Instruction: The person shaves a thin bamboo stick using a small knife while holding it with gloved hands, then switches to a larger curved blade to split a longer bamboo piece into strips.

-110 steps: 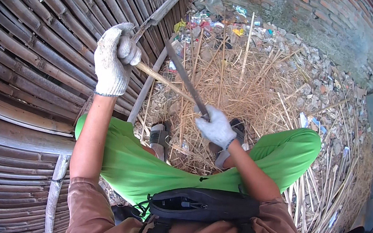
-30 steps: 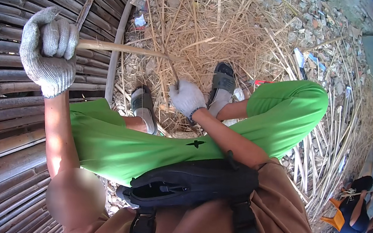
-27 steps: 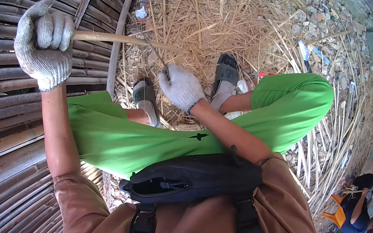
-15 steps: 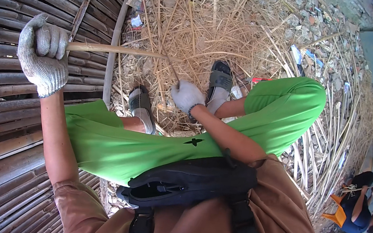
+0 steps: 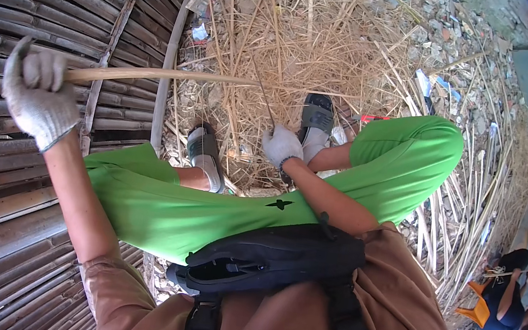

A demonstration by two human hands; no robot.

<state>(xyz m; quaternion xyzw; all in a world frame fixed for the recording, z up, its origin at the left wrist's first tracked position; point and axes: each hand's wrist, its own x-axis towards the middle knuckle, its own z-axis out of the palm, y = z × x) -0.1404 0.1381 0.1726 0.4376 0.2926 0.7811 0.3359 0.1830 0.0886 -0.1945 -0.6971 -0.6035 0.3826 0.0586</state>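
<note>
My left hand (image 5: 43, 90), in a pale work glove, is closed round one end of a bamboo strip (image 5: 155, 73) and held out at the far left, thumb up. The strip runs to the right, bowing slightly, in front of my knees. My right hand (image 5: 282, 147), gloved too, is closed on a thin dark blade (image 5: 264, 92) between my feet; its handle is hidden in the fist. The blade slants up and left and crosses the strip near its right end. Whether blade and strip touch, I cannot tell.
A bamboo-slat wall (image 5: 35, 18) rises close on my left. Straw-like shavings (image 5: 320, 51) cover the ground ahead. Long pale strips (image 5: 429, 235) lie at my right. A red-handled object (image 5: 373, 118) is beside my right knee. Another person (image 5: 507, 300) is by an orange chair (image 5: 475, 306) at far right.
My left hand has moved outward to the left with the bamboo strip, and more of the strip shows between my hands. My right hand stays between my feet, with the blade standing steeper.
</note>
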